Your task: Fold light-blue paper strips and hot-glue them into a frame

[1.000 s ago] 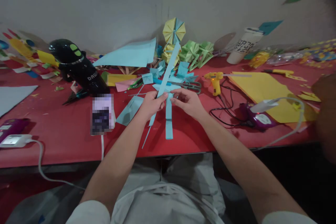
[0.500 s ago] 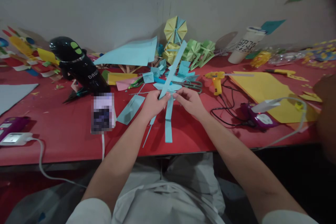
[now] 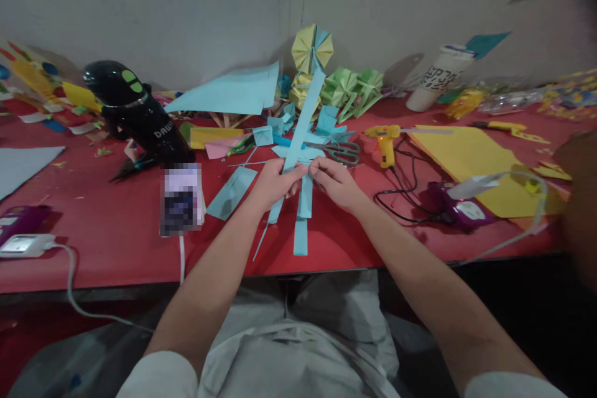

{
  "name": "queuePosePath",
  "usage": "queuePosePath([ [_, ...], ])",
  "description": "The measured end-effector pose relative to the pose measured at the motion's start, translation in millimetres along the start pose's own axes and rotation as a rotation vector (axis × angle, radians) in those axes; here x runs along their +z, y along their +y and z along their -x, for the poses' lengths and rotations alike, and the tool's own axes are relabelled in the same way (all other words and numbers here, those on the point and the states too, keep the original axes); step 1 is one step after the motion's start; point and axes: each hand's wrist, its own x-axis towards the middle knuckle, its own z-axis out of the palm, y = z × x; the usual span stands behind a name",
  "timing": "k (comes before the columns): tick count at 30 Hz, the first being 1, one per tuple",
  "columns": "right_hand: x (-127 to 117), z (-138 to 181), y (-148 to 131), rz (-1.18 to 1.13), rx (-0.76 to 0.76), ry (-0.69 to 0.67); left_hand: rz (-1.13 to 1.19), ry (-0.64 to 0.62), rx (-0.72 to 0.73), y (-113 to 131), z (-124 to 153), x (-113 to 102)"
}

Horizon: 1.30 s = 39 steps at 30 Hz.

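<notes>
A long light blue paper strip [image 3: 305, 118] slants up from between my hands. My left hand [image 3: 274, 183] is closed on it, thumb on top and fingers curled beneath. My right hand [image 3: 336, 179] pinches at the same spot, its fingertips meeting the left thumb, with a hanging blue paper piece [image 3: 305, 196] just below them. Whether that piece joins the strip is hidden by the fingers. Another blue strip [image 3: 301, 239] lies on the red table beneath. Scissors [image 3: 347, 152] and blue paper scraps rest just beyond my hands.
A yellow glue gun [image 3: 386, 144] stands to the right, its cord near a purple power socket [image 3: 459, 208]. Yellow paper sheets [image 3: 480, 158] lie behind it. On the left are a phone [image 3: 181, 199] and a black bottle [image 3: 153, 118]. Folded paper ornaments [image 3: 342, 90] line the wall.
The strip's upper end has swung slightly left and turned steeper. The paper hanging under my fingers has shifted a little. Both hands stay in nearly the same place, fingertips closer together.
</notes>
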Motion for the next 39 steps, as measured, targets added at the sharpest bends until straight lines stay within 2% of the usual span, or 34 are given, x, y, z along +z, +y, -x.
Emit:
queuePosePath([
  [4, 3, -1, -1, -0.056, 0.014, -0.013, -0.113, 0.048, 0.097, 0, -1, 1],
  [7, 4, -2, -1, -0.123, 0.081, -0.016, -0.201, 0.113, 0.153, 0, -1, 2],
  [12, 4, -1, -1, -0.218, 0.163, -0.029, -0.228, 0.136, 0.146, 1, 0, 4],
  [19, 3, -1, 4, -0.143, 0.119, 0.001, -0.184, 0.127, 0.170, -1, -1, 6],
  [21, 2, -1, 6, -0.139, 0.115, 0.021, -0.103, 0.122, 0.141, -4, -2, 6],
  [24, 1, -2, 7, -0.085, 0.076, 0.092, 0.078, 0.132, -0.012, -4, -4, 7],
  [27, -1, -3, 7, -0.003, 0.013, 0.128, 0.165, 0.164, -0.121, -1, -5, 8],
  [34, -4, -2, 5, 0.136, -0.077, 0.079, 0.149, 0.175, -0.157, -3, -5, 6],
  [39, -6, -2, 5, 0.160, -0.086, 0.070, 0.163, 0.187, -0.185, -3, -5, 7],
])
